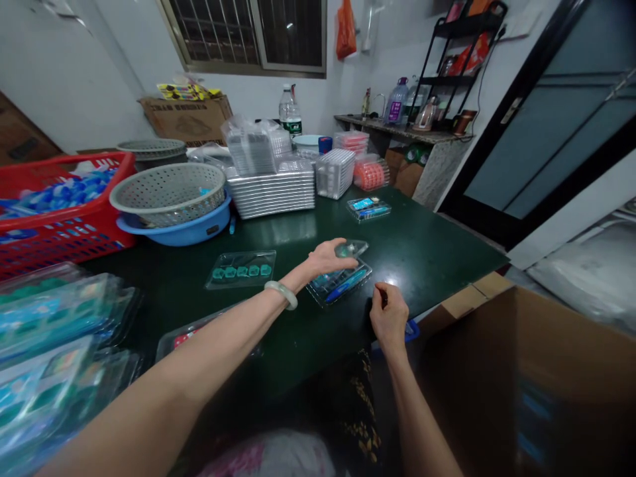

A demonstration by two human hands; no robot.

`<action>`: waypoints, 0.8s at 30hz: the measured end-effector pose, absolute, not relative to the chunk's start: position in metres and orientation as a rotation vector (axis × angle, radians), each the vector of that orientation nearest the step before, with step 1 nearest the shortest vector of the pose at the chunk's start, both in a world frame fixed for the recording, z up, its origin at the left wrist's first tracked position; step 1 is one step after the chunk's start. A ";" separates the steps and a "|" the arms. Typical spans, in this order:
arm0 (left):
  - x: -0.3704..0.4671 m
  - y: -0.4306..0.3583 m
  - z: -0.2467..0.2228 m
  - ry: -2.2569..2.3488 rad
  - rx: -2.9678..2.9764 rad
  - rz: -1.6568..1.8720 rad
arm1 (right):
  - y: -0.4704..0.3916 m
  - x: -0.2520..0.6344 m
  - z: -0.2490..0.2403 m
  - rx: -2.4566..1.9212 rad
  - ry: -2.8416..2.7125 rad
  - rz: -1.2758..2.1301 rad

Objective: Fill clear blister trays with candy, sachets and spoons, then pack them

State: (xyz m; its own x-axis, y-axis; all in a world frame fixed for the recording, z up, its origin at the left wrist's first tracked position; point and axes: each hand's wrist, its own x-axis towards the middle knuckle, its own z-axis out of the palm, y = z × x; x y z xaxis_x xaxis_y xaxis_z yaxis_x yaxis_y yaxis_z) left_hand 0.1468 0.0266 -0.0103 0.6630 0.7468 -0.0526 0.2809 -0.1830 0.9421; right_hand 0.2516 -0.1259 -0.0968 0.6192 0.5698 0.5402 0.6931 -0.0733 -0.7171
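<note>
My left hand (328, 260), a pale bangle (281, 295) on its wrist, reaches over the table. Between its thumb and fingers is a small clear plastic piece (354, 248) with a greenish patch. Below it lies a clear blister tray (342, 281) holding a blue pen-like item (346, 286); the hand hides part of it. My right hand (390, 310) is curled closed at the table's near edge, right of that tray. Whatever its fingers hold, if anything, is hidden. Left of the hands lies a clear tray with several green pieces (242, 271).
A filled pack (368, 208) lies farther back. Stacked clear trays (273, 189), a grey colander (169, 192) in a blue basin (193, 228) and a red basket (64, 228) line the back and left. Filled packs (54, 318) pile front left. An open carton (467, 364) stands right.
</note>
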 end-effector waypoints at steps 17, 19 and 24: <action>0.057 0.010 0.044 0.219 0.708 0.560 | -0.104 0.271 -0.043 -1.627 -1.175 -0.161; 0.040 -0.004 0.040 0.216 0.637 0.621 | -0.089 0.278 -0.041 -1.735 -1.291 -0.138; 0.007 -0.035 0.024 0.238 0.500 0.675 | -0.043 0.280 -0.039 -1.946 -1.457 -0.068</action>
